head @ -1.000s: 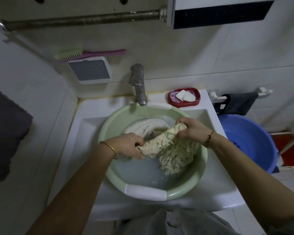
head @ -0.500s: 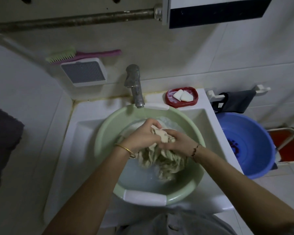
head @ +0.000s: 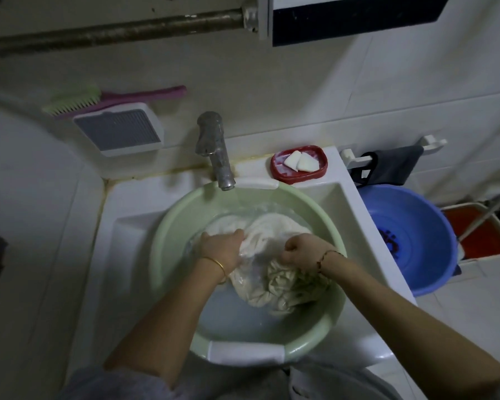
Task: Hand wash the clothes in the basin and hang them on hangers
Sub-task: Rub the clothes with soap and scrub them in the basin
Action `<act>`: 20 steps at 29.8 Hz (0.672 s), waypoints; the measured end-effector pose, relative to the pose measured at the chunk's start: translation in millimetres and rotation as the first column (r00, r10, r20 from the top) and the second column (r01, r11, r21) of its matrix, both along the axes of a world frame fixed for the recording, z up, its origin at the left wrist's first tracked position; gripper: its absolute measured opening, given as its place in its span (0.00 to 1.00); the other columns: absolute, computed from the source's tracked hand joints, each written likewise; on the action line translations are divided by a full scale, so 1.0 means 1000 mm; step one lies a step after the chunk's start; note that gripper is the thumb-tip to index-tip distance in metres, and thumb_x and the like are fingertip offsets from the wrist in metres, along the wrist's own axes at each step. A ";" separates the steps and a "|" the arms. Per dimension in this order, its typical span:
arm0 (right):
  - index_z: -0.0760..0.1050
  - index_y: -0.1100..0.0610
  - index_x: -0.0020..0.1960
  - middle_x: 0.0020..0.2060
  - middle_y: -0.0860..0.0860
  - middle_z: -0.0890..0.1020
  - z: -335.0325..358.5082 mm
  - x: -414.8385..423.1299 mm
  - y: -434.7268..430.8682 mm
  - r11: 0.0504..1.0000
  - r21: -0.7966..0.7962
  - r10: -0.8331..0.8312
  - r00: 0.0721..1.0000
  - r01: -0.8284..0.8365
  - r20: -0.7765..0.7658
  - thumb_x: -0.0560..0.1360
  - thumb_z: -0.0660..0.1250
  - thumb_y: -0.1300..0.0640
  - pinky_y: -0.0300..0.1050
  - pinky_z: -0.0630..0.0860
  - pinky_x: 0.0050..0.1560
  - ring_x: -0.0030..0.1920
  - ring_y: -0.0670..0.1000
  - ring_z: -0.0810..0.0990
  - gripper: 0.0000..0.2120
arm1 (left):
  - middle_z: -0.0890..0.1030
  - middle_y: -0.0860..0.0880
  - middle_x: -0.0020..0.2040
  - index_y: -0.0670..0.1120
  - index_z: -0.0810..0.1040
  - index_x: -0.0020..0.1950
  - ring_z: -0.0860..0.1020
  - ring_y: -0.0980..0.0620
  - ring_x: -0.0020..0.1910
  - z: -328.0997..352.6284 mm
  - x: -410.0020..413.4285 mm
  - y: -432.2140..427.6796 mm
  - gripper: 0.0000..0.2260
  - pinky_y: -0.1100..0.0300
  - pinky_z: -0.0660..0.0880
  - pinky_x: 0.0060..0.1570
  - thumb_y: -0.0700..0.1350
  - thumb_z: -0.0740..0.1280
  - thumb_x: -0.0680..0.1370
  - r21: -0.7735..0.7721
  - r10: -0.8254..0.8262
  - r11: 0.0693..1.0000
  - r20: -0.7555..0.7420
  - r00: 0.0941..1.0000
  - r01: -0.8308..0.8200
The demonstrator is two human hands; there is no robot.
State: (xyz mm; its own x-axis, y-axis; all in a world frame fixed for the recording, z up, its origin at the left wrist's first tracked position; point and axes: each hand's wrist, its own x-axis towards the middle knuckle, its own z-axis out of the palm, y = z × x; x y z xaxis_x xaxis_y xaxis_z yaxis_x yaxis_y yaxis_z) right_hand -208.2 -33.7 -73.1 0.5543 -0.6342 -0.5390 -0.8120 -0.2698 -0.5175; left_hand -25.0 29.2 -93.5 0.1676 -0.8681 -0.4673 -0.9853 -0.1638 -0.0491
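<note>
A pale green basin [head: 173, 220] sits in the white sink [head: 127, 226] and holds soapy water and a cream patterned garment [head: 274, 281]. My left hand [head: 221, 246] grips the wet cloth at the left of the bundle, down in the water. My right hand [head: 300, 251] is curled round a fold of the same garment a little to the right. Part of the cloth lies under the water behind my hands.
A metal tap [head: 214, 148] hangs over the basin's far rim. A red soap dish [head: 299, 164] with white soap stands on the sink's back ledge. A blue basin [head: 410, 235] sits to the right, a dark cloth [head: 393, 166] above it, a brush [head: 98, 99] on the wall.
My hands had the garment lifted and rubbed together above the water; now they have moved apart and pushed the cloth down into the basin.
</note>
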 end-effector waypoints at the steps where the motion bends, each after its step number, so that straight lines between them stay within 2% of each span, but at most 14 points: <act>1: 0.71 0.51 0.35 0.34 0.48 0.75 -0.002 0.002 -0.002 0.998 -0.055 -0.018 0.999 0.017 -0.033 0.75 0.64 0.48 0.42 0.72 0.43 0.40 0.50 0.76 0.12 | 0.77 0.46 0.61 0.49 0.66 0.66 0.76 0.44 0.59 0.004 0.003 0.004 0.21 0.53 0.66 0.59 0.57 0.64 0.77 0.076 -0.016 0.997 -0.034 0.999 0.019; 2: 0.74 0.52 0.40 0.40 0.49 0.77 -0.007 0.005 -0.006 0.994 -0.098 -0.045 0.997 0.039 -0.059 0.75 0.64 0.47 0.44 0.74 0.46 0.44 0.51 0.77 0.09 | 0.76 0.45 0.63 0.48 0.67 0.66 0.75 0.43 0.60 0.008 0.005 0.007 0.23 0.55 0.68 0.58 0.57 0.66 0.76 0.167 -0.032 0.985 -0.072 0.997 0.044; 3: 0.75 0.53 0.51 0.50 0.52 0.78 -0.010 0.007 -0.009 0.990 -0.129 -0.067 0.995 0.057 -0.075 0.74 0.65 0.47 0.47 0.76 0.50 0.48 0.53 0.78 0.11 | 0.74 0.44 0.64 0.46 0.68 0.67 0.74 0.44 0.62 0.013 0.006 0.008 0.24 0.56 0.68 0.57 0.56 0.68 0.75 0.265 -0.046 0.962 -0.097 0.994 0.070; 4: 0.70 0.52 0.63 0.59 0.55 0.73 -0.014 0.010 -0.012 0.987 -0.143 -0.084 0.991 0.069 -0.101 0.73 0.66 0.47 0.50 0.77 0.52 0.52 0.56 0.78 0.21 | 0.74 0.44 0.65 0.44 0.69 0.67 0.73 0.44 0.62 0.018 0.007 0.009 0.25 0.57 0.69 0.58 0.54 0.69 0.74 0.355 -0.062 0.930 -0.103 0.993 0.095; 5: 0.59 0.49 0.73 0.67 0.56 0.66 -0.018 0.014 -0.015 0.987 -0.139 -0.097 0.988 0.079 -0.124 0.73 0.67 0.47 0.52 0.77 0.53 0.56 0.57 0.77 0.32 | 0.75 0.43 0.64 0.41 0.71 0.66 0.74 0.44 0.62 0.021 0.007 0.009 0.25 0.57 0.69 0.57 0.54 0.69 0.74 0.424 -0.071 0.900 -0.091 0.993 0.103; 6: 0.48 0.46 0.76 0.71 0.56 0.59 -0.021 0.019 -0.017 0.984 -0.155 -0.106 0.984 0.084 -0.140 0.72 0.68 0.48 0.52 0.78 0.53 0.58 0.58 0.76 0.40 | 0.76 0.42 0.62 0.40 0.74 0.63 0.75 0.44 0.60 0.023 0.007 0.009 0.25 0.58 0.70 0.56 0.57 0.68 0.74 0.458 -0.062 0.884 -0.077 0.995 0.091; 8: 0.38 0.43 0.76 0.75 0.55 0.52 -0.026 0.030 -0.019 0.980 -0.195 -0.063 0.985 0.031 -0.160 0.71 0.70 0.48 0.55 0.77 0.56 0.64 0.59 0.72 0.48 | 0.78 0.41 0.59 0.40 0.76 0.61 0.76 0.43 0.59 0.024 0.003 0.009 0.28 0.58 0.69 0.56 0.63 0.64 0.75 0.384 0.019 0.923 -0.063 0.998 0.006; 10: 0.37 0.43 0.76 0.76 0.55 0.54 -0.038 0.039 -0.022 0.985 -0.169 0.007 0.981 -0.040 -0.192 0.68 0.72 0.44 0.58 0.72 0.63 0.70 0.60 0.66 0.52 | 0.73 0.40 0.64 0.43 0.71 0.66 0.71 0.42 0.63 0.021 0.002 0.006 0.29 0.54 0.66 0.62 0.64 0.61 0.75 0.102 0.069 0.993 -0.015 0.998 -0.067; 11: 0.39 0.43 0.76 0.74 0.56 0.58 -0.044 0.043 -0.023 0.992 -0.120 0.017 0.981 -0.041 -0.192 0.67 0.72 0.43 0.59 0.69 0.65 0.70 0.60 0.65 0.51 | 0.69 0.40 0.66 0.45 0.68 0.69 0.68 0.41 0.65 0.018 0.002 0.006 0.29 0.52 0.64 0.64 0.63 0.61 0.75 -0.030 0.087 0.996 -0.003 0.996 -0.087; 12: 0.42 0.45 0.76 0.72 0.58 0.63 -0.048 0.046 -0.023 0.997 -0.070 0.009 0.984 -0.022 -0.180 0.68 0.71 0.43 0.60 0.68 0.66 0.69 0.60 0.67 0.48 | 0.65 0.40 0.68 0.47 0.64 0.71 0.65 0.41 0.66 0.014 0.002 0.007 0.29 0.51 0.62 0.66 0.62 0.62 0.75 -0.097 0.096 0.991 -0.020 0.995 -0.098; 13: 0.47 0.46 0.75 0.69 0.59 0.68 -0.053 0.048 -0.023 0.999 -0.042 0.018 0.985 -0.026 -0.172 0.70 0.68 0.43 0.60 0.69 0.65 0.66 0.60 0.69 0.41 | 0.61 0.40 0.71 0.49 0.60 0.74 0.62 0.40 0.68 0.009 0.002 0.009 0.31 0.51 0.60 0.68 0.61 0.63 0.75 -0.084 0.084 0.993 -0.051 0.995 -0.088; 15: 0.56 0.51 0.72 0.66 0.58 0.67 -0.054 0.050 -0.018 0.992 -0.051 0.099 0.963 -0.115 -0.252 0.75 0.62 0.46 0.60 0.70 0.64 0.63 0.60 0.71 0.29 | 0.50 0.40 0.76 0.54 0.48 0.77 0.53 0.39 0.73 -0.002 0.002 0.016 0.36 0.47 0.55 0.71 0.61 0.62 0.75 0.065 0.054 0.997 -0.077 0.996 -0.049; 17: 0.61 0.53 0.69 0.68 0.59 0.62 -0.055 0.050 -0.014 0.984 -0.115 0.100 0.950 -0.139 -0.296 0.78 0.59 0.50 0.58 0.72 0.62 0.61 0.62 0.73 0.22 | 0.45 0.40 0.77 0.58 0.42 0.77 0.48 0.37 0.75 -0.015 0.001 0.024 0.38 0.42 0.52 0.71 0.63 0.60 0.75 0.191 0.054 0.981 -0.039 0.998 -0.046; 20: 0.61 0.55 0.64 0.67 0.57 0.61 -0.056 0.047 -0.011 0.980 -0.200 -0.020 0.980 -0.021 -0.199 0.76 0.63 0.55 0.57 0.76 0.54 0.54 0.62 0.76 0.19 | 0.43 0.39 0.77 0.58 0.42 0.77 0.46 0.36 0.75 -0.025 -0.007 0.029 0.37 0.37 0.50 0.70 0.63 0.59 0.75 0.327 0.025 0.945 -0.008 1.000 -0.021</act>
